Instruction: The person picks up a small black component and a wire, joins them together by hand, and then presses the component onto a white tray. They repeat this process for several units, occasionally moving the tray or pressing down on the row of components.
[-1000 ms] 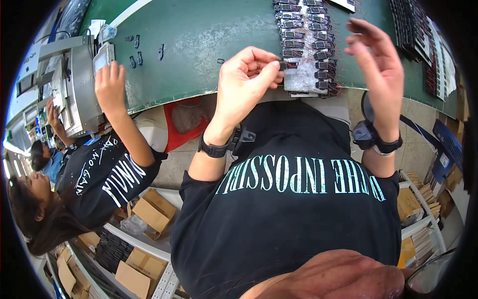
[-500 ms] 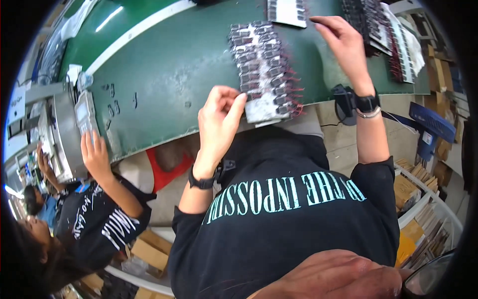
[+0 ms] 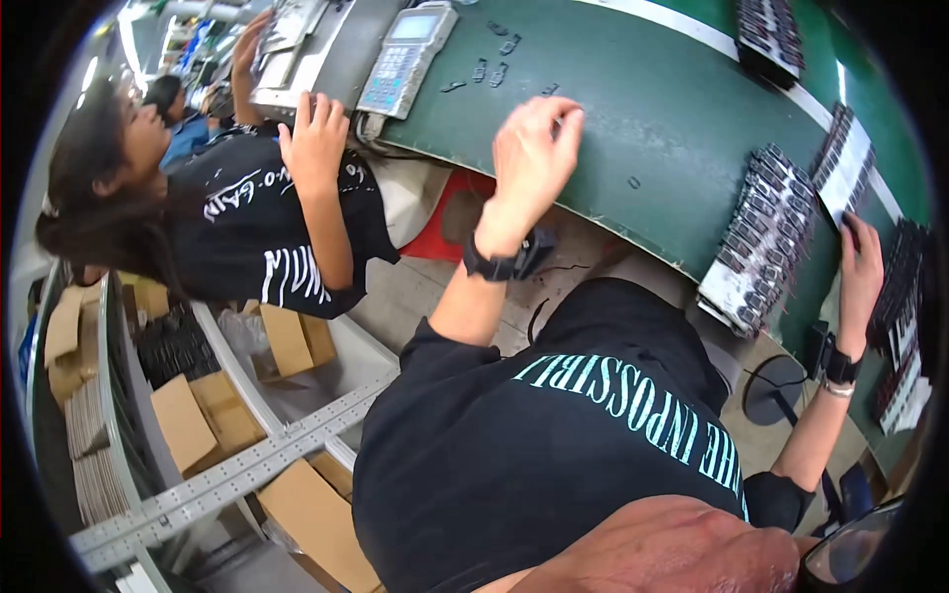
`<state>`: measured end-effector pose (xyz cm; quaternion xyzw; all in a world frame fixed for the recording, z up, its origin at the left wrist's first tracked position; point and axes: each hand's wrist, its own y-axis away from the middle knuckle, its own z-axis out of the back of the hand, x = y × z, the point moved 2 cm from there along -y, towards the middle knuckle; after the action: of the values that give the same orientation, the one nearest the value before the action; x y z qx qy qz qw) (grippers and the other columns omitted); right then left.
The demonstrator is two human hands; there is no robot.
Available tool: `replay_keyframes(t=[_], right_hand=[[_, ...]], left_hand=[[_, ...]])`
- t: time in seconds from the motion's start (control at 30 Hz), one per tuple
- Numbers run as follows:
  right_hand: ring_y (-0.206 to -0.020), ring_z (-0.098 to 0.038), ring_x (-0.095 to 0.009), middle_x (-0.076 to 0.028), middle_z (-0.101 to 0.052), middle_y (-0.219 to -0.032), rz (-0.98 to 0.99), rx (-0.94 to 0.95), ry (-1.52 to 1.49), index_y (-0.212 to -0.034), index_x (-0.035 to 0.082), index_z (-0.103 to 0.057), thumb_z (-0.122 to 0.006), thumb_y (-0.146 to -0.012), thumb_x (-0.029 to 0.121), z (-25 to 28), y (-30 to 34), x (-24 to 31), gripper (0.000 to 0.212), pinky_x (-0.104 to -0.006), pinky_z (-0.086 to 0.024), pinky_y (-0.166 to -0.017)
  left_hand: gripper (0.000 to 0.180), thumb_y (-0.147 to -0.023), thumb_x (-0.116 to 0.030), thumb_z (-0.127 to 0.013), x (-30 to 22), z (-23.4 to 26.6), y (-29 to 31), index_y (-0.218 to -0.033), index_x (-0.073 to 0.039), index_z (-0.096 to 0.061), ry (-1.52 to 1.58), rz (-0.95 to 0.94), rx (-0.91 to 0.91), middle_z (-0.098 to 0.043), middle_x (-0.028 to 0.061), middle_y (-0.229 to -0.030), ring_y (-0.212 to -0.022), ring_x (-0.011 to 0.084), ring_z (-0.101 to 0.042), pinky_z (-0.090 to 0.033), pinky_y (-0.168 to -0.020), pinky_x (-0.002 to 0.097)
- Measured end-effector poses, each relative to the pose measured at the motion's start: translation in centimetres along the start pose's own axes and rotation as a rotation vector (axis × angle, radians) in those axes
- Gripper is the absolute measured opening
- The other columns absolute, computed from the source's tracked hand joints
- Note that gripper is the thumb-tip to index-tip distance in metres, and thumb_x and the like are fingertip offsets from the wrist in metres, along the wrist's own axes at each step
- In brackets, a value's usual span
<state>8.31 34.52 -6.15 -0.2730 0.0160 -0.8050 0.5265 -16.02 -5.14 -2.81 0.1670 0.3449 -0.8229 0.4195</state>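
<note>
My left hand (image 3: 534, 153) is over the near table edge, fingers curled and closed, with the fingertips turned away; what they hold, if anything, is hidden. Just past it several small black parts (image 3: 498, 74) lie loose on the green table. On the right, my right hand (image 3: 863, 272) pinches a small dark part (image 3: 847, 221) by the near end of a white strip (image 3: 846, 173) edged with black parts. Between my hands, nearer the right one, lies a white board (image 3: 730, 287) covered with rows of small black parts with thin red wires.
A grey keypad device (image 3: 405, 61) stands at the table's left end, beside a co-worker (image 3: 287, 217). More strips of black parts (image 3: 769, 40) lie at the far side, with dark stacks (image 3: 902, 287) at far right. Shelves with cardboard boxes (image 3: 208, 420) stand lower left.
My view has swung left. My left hand has moved away from the filled board, leftward toward the loose parts. My right hand remains near the white strip.
</note>
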Motion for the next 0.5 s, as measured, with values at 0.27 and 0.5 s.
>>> replay_keyframes(t=[0.27,0.5], right_hand=[[-0.1,-0.064,-0.018,-0.01,-0.065,-0.108,-0.124,0.12,-0.145,-0.117,-0.001,-0.061,-0.062,-0.097,0.01,-0.5,0.2,-1.6,0.023,-0.029,-0.048,-0.09],[-0.097,-0.064,-0.019,-0.011,-0.066,-0.105,-0.079,-0.004,-0.147,-0.115,-0.001,-0.061,-0.066,-0.094,0.01,-0.8,1.1,0.1,0.025,-0.0301,-0.05,-0.089]], left_hand=[[0.016,-0.086,-0.02,-0.07,4.2,1.3,-2.2,-0.093,-0.005,-0.073,-0.383,-0.106,0.043,-0.068,0.0127,-0.093,-0.091,0.0305,-0.065,-0.053,-0.08,0.0412],[0.018,-0.084,-0.021,-0.074,5.6,0.8,-3.2,-0.093,-0.006,-0.069,-0.251,0.042,0.2,-0.068,0.0094,-0.087,-0.079,0.0245,-0.066,-0.052,-0.075,0.0355]])
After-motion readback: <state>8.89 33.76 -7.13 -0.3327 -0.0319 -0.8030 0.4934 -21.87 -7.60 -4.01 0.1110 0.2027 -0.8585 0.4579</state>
